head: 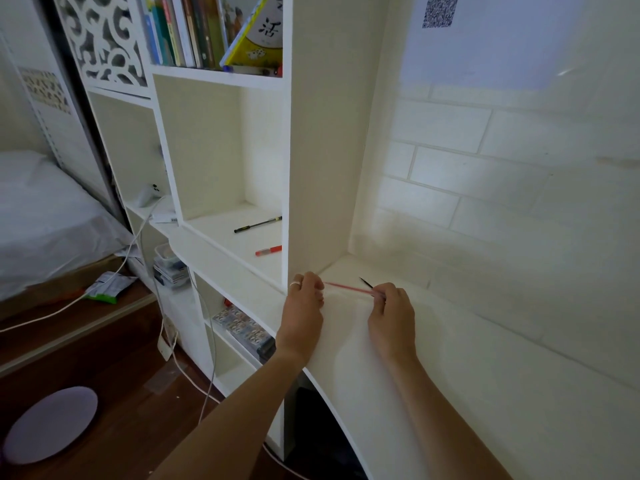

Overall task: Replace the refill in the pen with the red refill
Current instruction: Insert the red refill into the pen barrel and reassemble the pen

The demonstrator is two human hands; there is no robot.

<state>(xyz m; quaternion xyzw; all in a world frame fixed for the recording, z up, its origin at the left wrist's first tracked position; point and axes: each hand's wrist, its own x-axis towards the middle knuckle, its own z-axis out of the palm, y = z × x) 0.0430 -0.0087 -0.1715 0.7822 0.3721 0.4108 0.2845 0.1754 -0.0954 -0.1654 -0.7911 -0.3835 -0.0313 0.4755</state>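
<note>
A thin red refill (348, 287) stretches level between my two hands just above the white desk (467, 358). My left hand (304, 306), with a ring on one finger, pinches its left end. My right hand (391, 313) grips its right end. A thin black pointed piece (365, 282) also sticks up and to the left out of my right hand's fingers; I cannot tell whether it is a refill or a pen tip. A black pen (258, 224) and a red pen (268, 251) lie in the shelf compartment to the left of my hands.
A white bookcase (287, 168) stands against the desk's left end, with books (214, 29) on the upper shelf. A white brick-patterned wall (485, 168) backs the desk. Cables (145, 244) hang down the shelf front. A bed (45, 216) is at far left.
</note>
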